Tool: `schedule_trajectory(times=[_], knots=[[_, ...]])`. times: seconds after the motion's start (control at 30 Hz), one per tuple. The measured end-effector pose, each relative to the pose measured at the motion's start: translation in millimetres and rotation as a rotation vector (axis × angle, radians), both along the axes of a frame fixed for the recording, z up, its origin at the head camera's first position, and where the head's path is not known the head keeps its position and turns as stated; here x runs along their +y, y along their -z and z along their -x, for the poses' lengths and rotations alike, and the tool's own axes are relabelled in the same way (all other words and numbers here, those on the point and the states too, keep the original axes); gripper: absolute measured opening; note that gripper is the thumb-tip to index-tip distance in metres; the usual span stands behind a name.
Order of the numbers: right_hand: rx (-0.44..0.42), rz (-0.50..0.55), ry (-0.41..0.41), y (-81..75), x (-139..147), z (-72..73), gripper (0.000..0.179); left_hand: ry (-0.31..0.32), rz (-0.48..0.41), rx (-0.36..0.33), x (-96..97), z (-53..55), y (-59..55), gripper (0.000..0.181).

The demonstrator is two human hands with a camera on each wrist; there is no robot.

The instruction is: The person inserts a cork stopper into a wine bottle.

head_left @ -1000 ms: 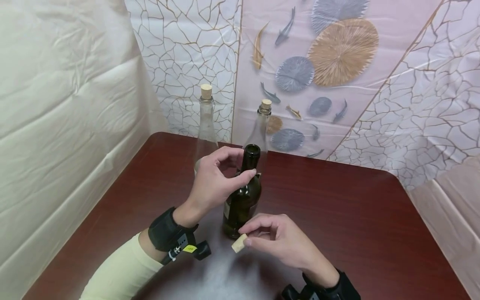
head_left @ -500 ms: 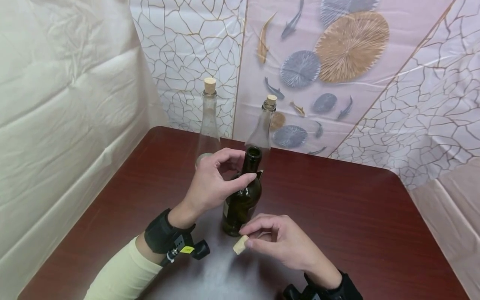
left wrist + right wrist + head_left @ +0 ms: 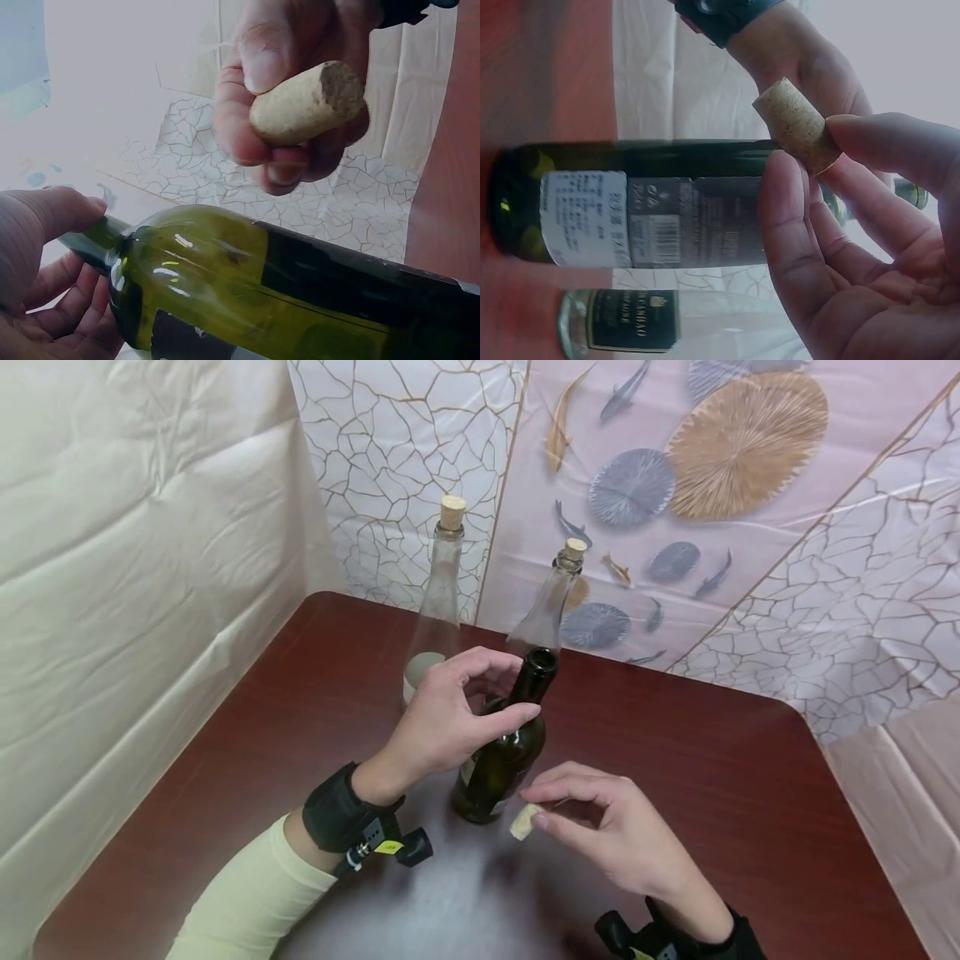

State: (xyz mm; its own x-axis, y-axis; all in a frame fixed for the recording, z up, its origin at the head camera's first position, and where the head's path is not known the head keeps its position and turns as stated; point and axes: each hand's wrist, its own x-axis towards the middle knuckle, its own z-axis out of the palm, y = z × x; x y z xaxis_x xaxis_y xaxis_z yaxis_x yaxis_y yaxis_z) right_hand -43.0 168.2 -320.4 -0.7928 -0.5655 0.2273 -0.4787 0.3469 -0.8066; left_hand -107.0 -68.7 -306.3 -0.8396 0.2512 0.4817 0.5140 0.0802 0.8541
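Observation:
My left hand (image 3: 450,718) holds a dark green wine bottle (image 3: 506,764) by its neck, thumb on the near side and fingers behind. The bottle's mouth is uncorked, and the bottle leans slightly right in the head view. Its printed back label (image 3: 585,217) faces the right wrist camera. Between thumb and fingertips, my right hand (image 3: 626,831) pinches a pale cork (image 3: 524,822), low and to the right of the bottle. The cork (image 3: 307,103) is apart from the bottle's mouth. Whether the bottle's base touches the table cannot be told.
Two clear glass bottles stand behind the green one: a left bottle (image 3: 442,585) with a cork (image 3: 452,513) and a right bottle (image 3: 546,610), also corked. They stand on a dark red wooden table (image 3: 697,752). Patterned cloth (image 3: 397,468) hangs behind, and plain cloth (image 3: 150,568) at left.
The head view has shifted, moving the scene rightward. My right hand with the cork has moved up and right relative to the green bottle's base. The left hand keeps its hold on the neck.

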Motion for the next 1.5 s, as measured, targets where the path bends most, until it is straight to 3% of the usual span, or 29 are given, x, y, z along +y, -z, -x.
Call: schedule_trajectory(times=[0.3, 0.83, 1.03, 1.5], knots=[[0.108, -0.171, 0.022, -39.7, -2, 5.1, 0.022, 0.007, 0.031, -0.015, -2.0, 1.4, -4.2, 0.037], [0.336, -0.311, 0.109, -104.0, -4, 20.4, 0.027, 0.012, 0.135, 0.022, -6.8, 0.0, -5.2, 0.036], [0.407, -0.306, 0.088, -128.9, -12, 24.0, 0.029, 0.019, 0.145, 0.034, -8.6, -0.6, -6.3, 0.035], [0.460, -0.327, 0.089, -169.5, -24, 30.2, 0.022, 0.031, 0.149, 0.034, -7.8, -1.5, -7.7, 0.038]])
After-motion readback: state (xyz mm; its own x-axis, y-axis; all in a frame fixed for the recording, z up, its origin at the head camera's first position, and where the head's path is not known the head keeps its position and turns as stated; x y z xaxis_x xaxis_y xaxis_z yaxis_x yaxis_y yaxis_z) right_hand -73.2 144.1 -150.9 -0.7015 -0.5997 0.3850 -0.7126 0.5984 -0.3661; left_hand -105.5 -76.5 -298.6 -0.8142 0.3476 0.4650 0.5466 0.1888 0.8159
